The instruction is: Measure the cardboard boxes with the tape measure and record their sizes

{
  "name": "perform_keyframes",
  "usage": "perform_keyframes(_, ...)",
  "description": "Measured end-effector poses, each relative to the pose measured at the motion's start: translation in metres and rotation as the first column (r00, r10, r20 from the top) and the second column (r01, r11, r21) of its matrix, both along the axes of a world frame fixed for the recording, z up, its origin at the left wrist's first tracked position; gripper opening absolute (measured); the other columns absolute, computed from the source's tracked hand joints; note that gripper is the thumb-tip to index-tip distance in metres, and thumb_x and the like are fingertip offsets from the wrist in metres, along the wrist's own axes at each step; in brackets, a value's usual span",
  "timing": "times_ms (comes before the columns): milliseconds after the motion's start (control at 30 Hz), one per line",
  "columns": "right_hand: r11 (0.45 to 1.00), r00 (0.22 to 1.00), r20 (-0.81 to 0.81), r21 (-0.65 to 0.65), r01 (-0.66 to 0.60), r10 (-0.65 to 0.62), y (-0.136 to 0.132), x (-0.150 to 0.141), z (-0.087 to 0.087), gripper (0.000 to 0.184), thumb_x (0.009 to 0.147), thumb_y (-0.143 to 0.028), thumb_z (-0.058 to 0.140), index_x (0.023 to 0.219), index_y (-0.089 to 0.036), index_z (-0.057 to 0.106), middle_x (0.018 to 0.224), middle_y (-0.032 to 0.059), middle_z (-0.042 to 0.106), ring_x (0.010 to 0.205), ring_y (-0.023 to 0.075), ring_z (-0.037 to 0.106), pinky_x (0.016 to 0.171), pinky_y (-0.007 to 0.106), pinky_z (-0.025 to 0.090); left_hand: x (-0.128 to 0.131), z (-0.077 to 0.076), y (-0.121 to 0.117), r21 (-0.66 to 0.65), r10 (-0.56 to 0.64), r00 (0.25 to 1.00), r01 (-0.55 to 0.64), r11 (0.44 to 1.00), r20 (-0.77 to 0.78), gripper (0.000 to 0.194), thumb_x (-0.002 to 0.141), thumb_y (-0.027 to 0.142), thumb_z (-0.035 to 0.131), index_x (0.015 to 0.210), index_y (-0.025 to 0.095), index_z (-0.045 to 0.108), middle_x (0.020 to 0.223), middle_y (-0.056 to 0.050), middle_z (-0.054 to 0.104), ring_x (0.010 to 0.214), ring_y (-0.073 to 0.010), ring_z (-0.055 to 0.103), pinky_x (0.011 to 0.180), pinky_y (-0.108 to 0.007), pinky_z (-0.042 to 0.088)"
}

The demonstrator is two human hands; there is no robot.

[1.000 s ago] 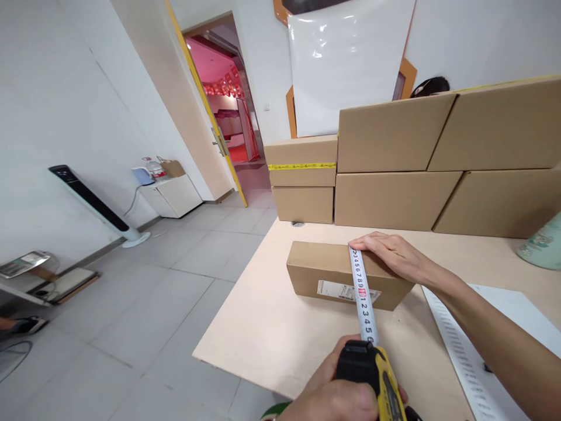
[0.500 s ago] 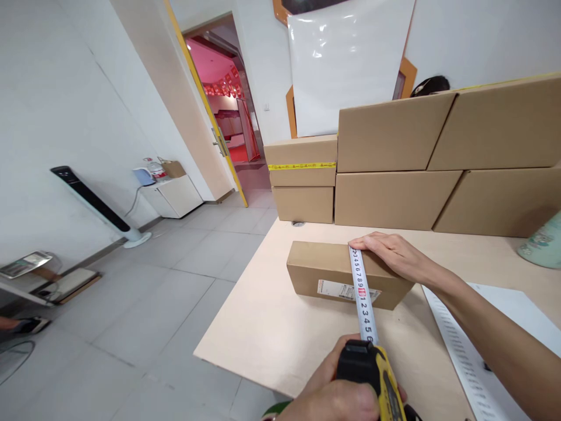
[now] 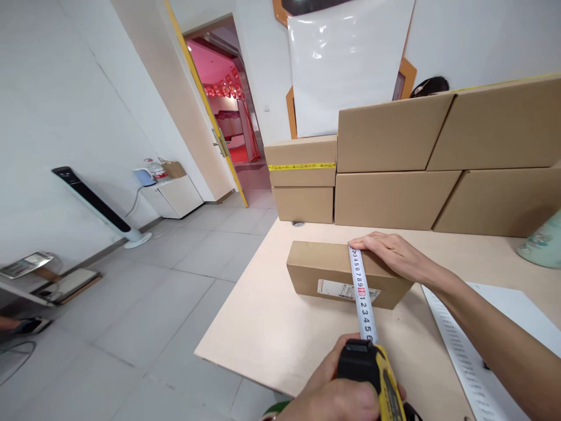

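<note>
My left hand (image 3: 337, 392) grips a yellow and black tape measure (image 3: 372, 374) near the table's front edge. Its white blade runs out across the top of a small brown cardboard box (image 3: 319, 256), with the red 10 mark close to the box's near top edge. My right hand (image 3: 388, 251) presses the blade's end at the far top edge of the box, its fingers together and the palm over the lid. The fingertips partly hide the blade's tip. A white printed label (image 3: 335, 289) is on the box's near side, partly covered by the blade.
Several cardboard boxes (image 3: 394, 199) are stacked along the table's (image 3: 254, 333) back. Printed sheets (image 3: 495, 327) lie under my right forearm, and a pale green container (image 3: 543, 245) stands at the right. Beyond the left table edge are the floor, a tower fan (image 3: 94, 202) and a scale (image 3: 26, 264).
Both hands, the tape measure and the box stay in place. The view has shifted only very slightly.
</note>
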State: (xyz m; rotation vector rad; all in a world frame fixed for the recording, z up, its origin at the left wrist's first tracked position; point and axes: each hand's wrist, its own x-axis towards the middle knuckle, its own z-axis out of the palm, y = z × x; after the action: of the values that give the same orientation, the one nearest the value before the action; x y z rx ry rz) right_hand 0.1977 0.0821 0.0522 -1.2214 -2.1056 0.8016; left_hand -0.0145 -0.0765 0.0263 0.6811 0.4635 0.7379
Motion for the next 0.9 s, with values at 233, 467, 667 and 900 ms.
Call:
perform_keyframes(233,1.000,1.000,0.003,-0.006,0.008,-0.008,-0.001,0.000,0.000,0.044,0.094,-0.054,0.038,0.098,-0.031,0.076,0.117,0.0000,0.071,0.113,0.0267,0.060,0.101,0.040,0.042,-0.001,-0.005,0.003,0.019,-0.030,1.000,0.030,0.999,-0.006,0.059,0.069,0.036,0.076,0.120,0.017,0.053,0.104,-0.013,0.069,0.104,-0.0290,0.064,0.093,-0.042,0.040)
perform_keyframes(467,1.000,1.000,0.000,-0.005,0.020,-0.020,0.000,0.000,-0.001,0.044,0.094,-0.055,0.038,0.098,-0.033,0.076,0.117,-0.0005,0.071,0.113,0.0260,0.061,0.101,0.040,0.042,0.001,-0.011,0.004,0.027,-0.022,1.000,0.022,0.999,-0.008,0.053,0.069,0.031,0.074,0.116,0.017,0.054,0.101,-0.012,0.070,0.098,-0.0276,0.066,0.090,-0.041,0.041)
perform_keyframes(667,1.000,1.000,-0.009,-0.010,0.014,-0.014,0.000,0.001,-0.002,0.045,0.093,-0.056,0.038,0.099,-0.032,0.077,0.116,0.0005,0.071,0.112,0.0269,0.061,0.101,0.042,0.042,-0.002,0.001,0.001,-0.019,-0.027,0.999,0.026,0.999,-0.032,0.058,0.066,0.035,0.077,0.116,0.017,0.054,0.102,-0.013,0.069,0.102,-0.0281,0.064,0.092,-0.040,0.040)
perform_keyframes(900,1.000,1.000,-0.020,-0.014,0.020,-0.020,0.001,0.001,-0.002,0.045,0.092,-0.056,0.040,0.097,-0.032,0.077,0.116,-0.0002,0.072,0.112,0.0278,0.061,0.101,0.043,0.043,-0.003,0.006,0.001,-0.030,-0.025,0.999,0.024,0.999,-0.033,0.060,0.068,0.032,0.076,0.121,0.016,0.055,0.102,-0.013,0.070,0.102,-0.0266,0.065,0.092,-0.038,0.040)
